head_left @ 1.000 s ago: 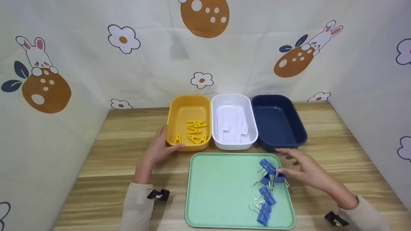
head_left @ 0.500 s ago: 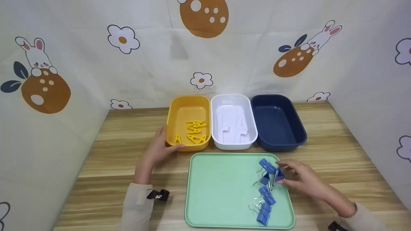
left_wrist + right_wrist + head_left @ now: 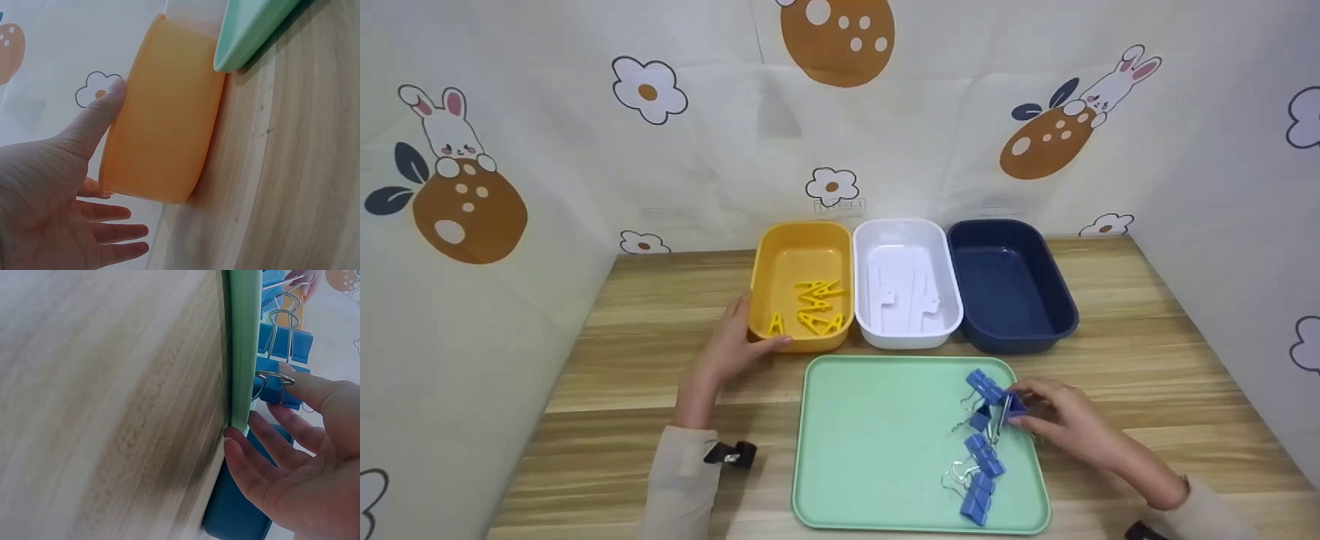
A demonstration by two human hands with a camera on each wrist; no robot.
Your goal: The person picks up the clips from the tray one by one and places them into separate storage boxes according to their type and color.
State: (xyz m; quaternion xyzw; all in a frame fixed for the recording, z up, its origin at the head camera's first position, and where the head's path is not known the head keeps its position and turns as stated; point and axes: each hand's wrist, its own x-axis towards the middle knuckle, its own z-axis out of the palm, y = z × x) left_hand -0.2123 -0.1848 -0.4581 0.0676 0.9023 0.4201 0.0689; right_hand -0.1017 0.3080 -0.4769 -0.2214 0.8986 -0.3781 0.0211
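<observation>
My right hand pinches a blue binder clip between thumb and fingertips, over the right side of a green tray. In the right wrist view, the thumb lies on that binder clip, while the other fingers spread beside the tray's edge. Several more blue binder clips with silver wire handles lie along the same side of the tray. My left hand rests against the front left corner of a yellow bin, its fingers extended in the left wrist view. Yellow clips lie inside that bin.
A white bin holding white plastic pieces stands beside the yellow one. To its right is a navy bin. All three stand behind the tray on a wooden table, against a patterned cloth backdrop.
My right hand has come down from the navy bin's front edge and closed its thumb and fingertips on a binder clip. My left hand stays at the yellow bin.
</observation>
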